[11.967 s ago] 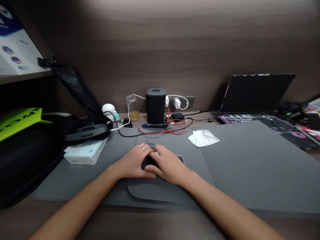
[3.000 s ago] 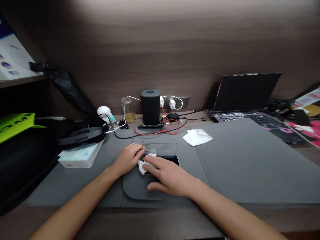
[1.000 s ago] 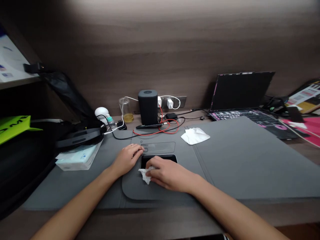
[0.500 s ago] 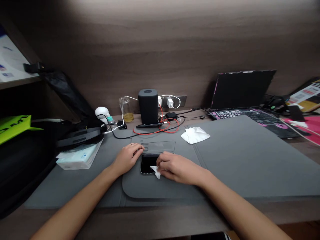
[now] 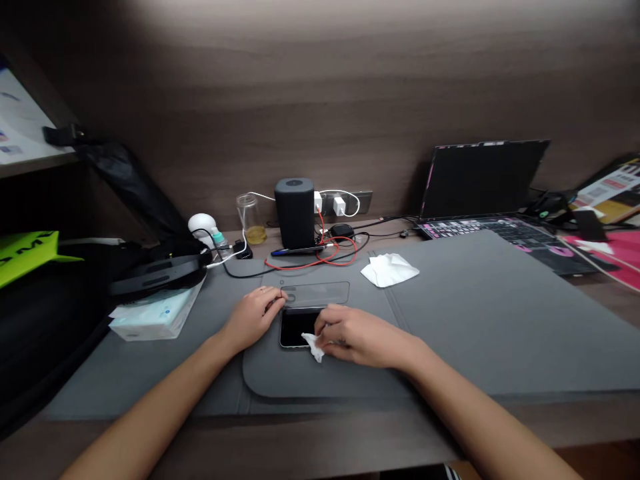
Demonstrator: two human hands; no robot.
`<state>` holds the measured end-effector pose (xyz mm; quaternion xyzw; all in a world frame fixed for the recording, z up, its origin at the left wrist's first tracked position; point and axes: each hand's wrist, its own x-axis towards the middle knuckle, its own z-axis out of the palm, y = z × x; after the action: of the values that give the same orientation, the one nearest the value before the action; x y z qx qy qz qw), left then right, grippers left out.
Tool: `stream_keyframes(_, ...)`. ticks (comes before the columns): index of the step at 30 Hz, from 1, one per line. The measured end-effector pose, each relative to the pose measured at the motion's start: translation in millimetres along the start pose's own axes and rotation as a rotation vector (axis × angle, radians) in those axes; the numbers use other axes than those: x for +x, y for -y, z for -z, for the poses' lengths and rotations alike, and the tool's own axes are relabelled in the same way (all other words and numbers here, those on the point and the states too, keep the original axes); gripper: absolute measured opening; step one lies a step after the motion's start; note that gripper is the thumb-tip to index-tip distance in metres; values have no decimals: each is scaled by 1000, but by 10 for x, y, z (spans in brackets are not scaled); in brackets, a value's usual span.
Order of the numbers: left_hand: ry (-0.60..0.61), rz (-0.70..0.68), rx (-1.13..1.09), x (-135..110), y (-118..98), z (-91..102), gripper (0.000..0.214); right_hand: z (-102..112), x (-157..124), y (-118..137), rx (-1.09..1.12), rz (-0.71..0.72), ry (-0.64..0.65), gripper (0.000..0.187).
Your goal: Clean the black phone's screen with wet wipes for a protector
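Note:
A smartphone with a dark screen lies flat on the grey desk mat. My right hand covers its right part, fingers closed on a crumpled white tissue that hangs over the phone's lower edge. My left hand rests at the phone's upper left corner, fingers extended, with a gap between thumb and forefinger. Just beyond the phone, a clear glass screen protector with a dark outline lies on the mat, its left end by my left fingertips.
A folded white tissue lies to the right. Behind stand a black speaker, a glass jar and red and black cables. An open laptop sits at the back right, and a tissue pack lies at the left.
My right hand and its tissue have shifted slightly; the tissue's loose end hangs a little lower. My left hand stays by the phone's corner.

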<state>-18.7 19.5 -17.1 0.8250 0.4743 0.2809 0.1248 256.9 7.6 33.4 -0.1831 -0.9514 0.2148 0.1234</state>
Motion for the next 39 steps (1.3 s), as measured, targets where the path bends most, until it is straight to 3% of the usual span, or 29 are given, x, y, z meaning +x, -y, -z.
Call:
stream_keyframes(17, 18, 3, -15, 10, -25, 21, 22, 227, -156, -58, 85, -144, 98, 18)
stream_keyframes(39, 19, 9, -10, 10, -17, 17, 22, 189, -198, -153, 83, -226, 92, 16)
